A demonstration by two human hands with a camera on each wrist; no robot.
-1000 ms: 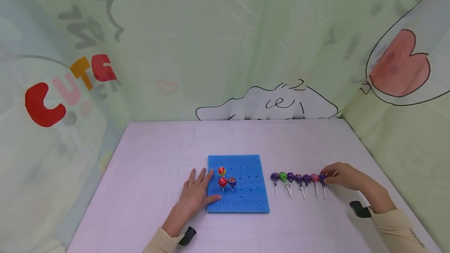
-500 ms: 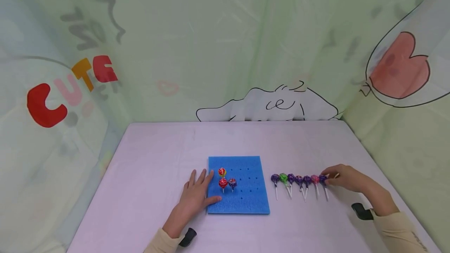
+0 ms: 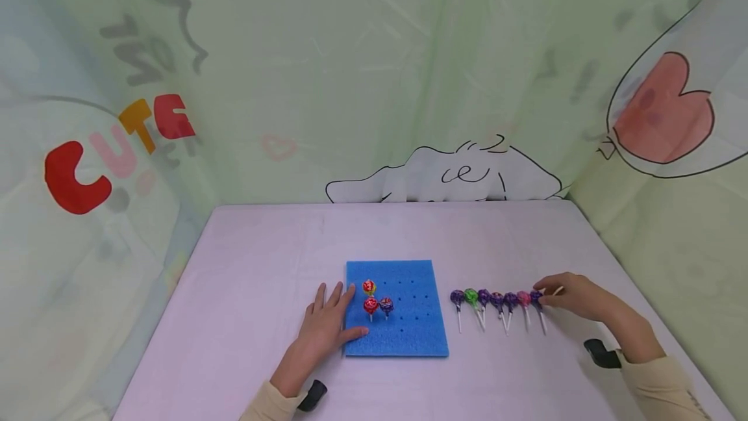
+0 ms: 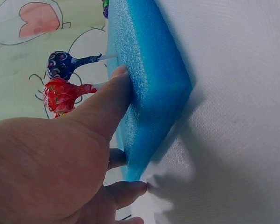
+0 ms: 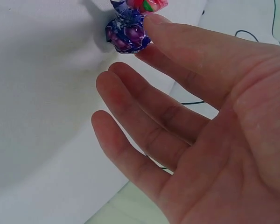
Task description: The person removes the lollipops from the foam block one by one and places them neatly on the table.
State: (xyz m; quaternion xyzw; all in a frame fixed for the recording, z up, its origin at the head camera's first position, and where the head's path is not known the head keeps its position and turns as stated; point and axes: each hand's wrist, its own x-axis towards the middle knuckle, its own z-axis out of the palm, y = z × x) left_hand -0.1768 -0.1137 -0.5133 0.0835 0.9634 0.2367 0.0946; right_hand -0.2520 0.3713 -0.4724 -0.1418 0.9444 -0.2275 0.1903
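Observation:
My left hand (image 3: 321, 327) lies spread at the left edge of a blue foam board (image 3: 421, 340), its thumb (image 4: 113, 88) pressing the top. Upright in the board stand a red-and-yellow lollipop (image 3: 369, 286), a red lollipop (image 4: 60, 94) and a dark blue one (image 4: 60, 64). At the right end of a row of lollipops, my right hand (image 3: 573, 294) pinches the head of a purple-blue lollipop (image 5: 128, 35) between thumb and index finger. The other right fingers are held loosely away. A pink lollipop (image 3: 523, 299) lies beside it.
Several more lollipops, a green one (image 3: 471, 295) and purple ones like the leftmost (image 3: 458, 297), lie side by side right of the board. Small holes dot the foam. A pale cloth (image 3: 263, 245) covers the table, and printed curtains (image 3: 374, 83) surround it.
The stick of the rightmost lollipop has swung slightly to the right, while my right hand keeps its pinch. My left hand and the board look the same.

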